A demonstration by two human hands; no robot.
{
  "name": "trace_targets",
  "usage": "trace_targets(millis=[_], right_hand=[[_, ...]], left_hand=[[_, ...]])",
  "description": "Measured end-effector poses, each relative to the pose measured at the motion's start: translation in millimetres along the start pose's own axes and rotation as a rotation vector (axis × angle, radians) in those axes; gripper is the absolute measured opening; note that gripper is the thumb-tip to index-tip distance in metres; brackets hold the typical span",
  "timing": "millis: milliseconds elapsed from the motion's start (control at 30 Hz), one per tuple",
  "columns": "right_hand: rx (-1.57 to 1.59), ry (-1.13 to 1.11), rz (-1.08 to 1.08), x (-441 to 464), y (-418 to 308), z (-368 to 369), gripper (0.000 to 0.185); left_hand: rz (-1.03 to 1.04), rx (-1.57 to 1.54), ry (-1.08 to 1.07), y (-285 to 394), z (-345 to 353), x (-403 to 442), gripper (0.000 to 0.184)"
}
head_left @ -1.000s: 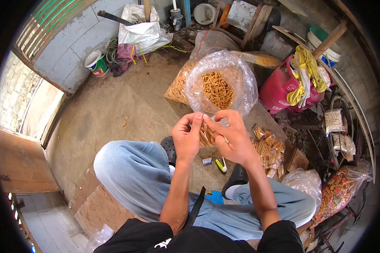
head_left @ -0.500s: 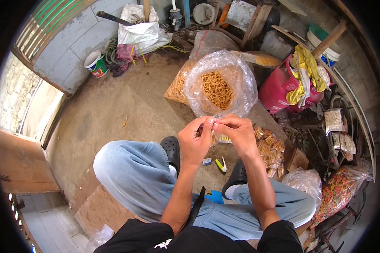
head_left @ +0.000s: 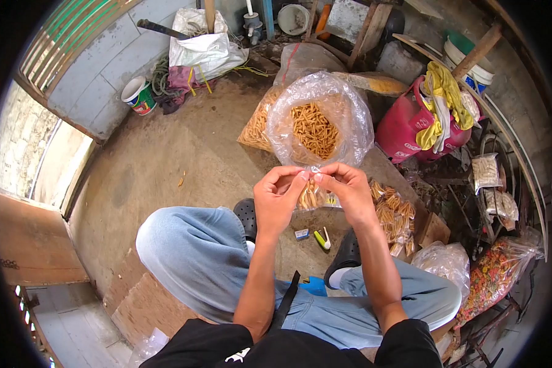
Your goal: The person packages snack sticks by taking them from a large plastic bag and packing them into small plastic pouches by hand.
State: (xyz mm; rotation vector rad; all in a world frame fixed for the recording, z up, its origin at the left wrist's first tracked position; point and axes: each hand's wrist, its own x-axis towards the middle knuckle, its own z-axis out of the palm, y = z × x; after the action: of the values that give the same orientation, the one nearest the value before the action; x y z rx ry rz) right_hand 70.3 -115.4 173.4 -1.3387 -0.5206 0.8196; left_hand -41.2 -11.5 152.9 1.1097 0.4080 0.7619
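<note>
Between my two hands hangs a small clear plastic bag [head_left: 311, 197] with tan snack sticks inside. My left hand [head_left: 277, 199] pinches the left side of its top edge between thumb and fingers. On the other side, my right hand [head_left: 349, 191] grips the top edge the same way. Just beyond the hands stands a large open clear plastic bag [head_left: 357, 126] holding many loose snack sticks [head_left: 314, 130]. Below the hands, a green and white stapler [head_left: 322, 238] lies on the floor beside a small blue box [head_left: 302, 233].
Several filled snack packets [head_left: 394, 214] lie right of my hands. A pink drum [head_left: 398, 132] with yellow cloths [head_left: 440, 98] stands at the back right. Near my right knee is a sack of colourful snacks [head_left: 494, 276]. A white bucket [head_left: 138, 95] sits by the left wall.
My hands have moved slightly apart along the small bag's top edge. More of the bag and its snack sticks now shows between them.
</note>
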Motion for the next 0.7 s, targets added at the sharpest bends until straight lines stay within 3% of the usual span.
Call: trace_targets(millis=[167,333,433,567,700], right_hand=[[-0.022,0.091,-0.030,1,5,6,0.011],[-0.052,0.081,-0.045,0,5,8,0.012],[-0.090,0.076,-0.044,0,4,10,0.012],[-0.110,0.123,-0.074,1,9,11,0.012],[-0.033,0.202,-0.102,0,7,13,0.012]], left_hand=[[0.056,0.053,0.122,3,13,-4,0.010],[0.212,0.279,0.201,-5,12,-4,0.011],[0.192,0.403,0.218,1,13,-7,0.009],[0.216,0.411,0.226,2,15,-8,0.009],[0.115,0.245,0.099,1,10,-7,0.011]])
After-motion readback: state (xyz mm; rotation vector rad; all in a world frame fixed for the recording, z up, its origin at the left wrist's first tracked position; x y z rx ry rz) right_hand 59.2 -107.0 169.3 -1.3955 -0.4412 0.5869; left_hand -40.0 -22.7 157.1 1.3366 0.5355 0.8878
